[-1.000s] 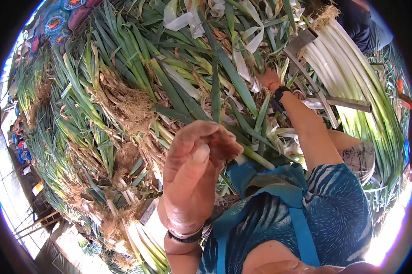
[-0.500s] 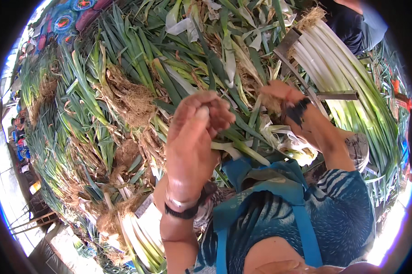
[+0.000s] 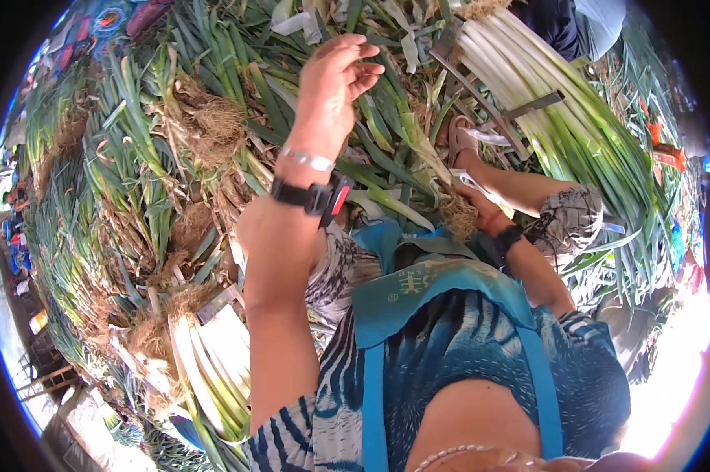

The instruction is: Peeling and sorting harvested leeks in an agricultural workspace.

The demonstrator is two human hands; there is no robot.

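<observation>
Right now the left hand point(image 3: 331, 94) is raised high over the heap, fingers point(image 3: 363, 67) loosely spread and curled, gripping nothing. Down low, the right hand point(image 3: 485, 212) is closed around a leek point(image 3: 418, 145) at its hairy root end point(image 3: 459, 214), just above the person's lap; the fingers themselves are mostly hidden behind the roots, so the exact grip is hard to read. By the look of it, this is the cleaning stage: one stalk held at the base, the free hand up as if peeling off an outer leaf. My guess is the next move needs the left hand to come down and catch the stalk's loose outer skin.

Textures all around: a pile of uncleaned leeks point(image 3: 135, 157), long flat green blades, dry brown tufts of tangled roots and soil. At upper right, a bundle of trimmed leeks point(image 3: 544, 86), smooth pale shafts lying parallel. Another pale bunch point(image 3: 213, 370) sits at lower left. A black wristband point(image 3: 312, 195) and thin bracelet point(image 3: 308, 160) ring the left wrist; a blue apron point(image 3: 449, 299) covers the lap.
</observation>
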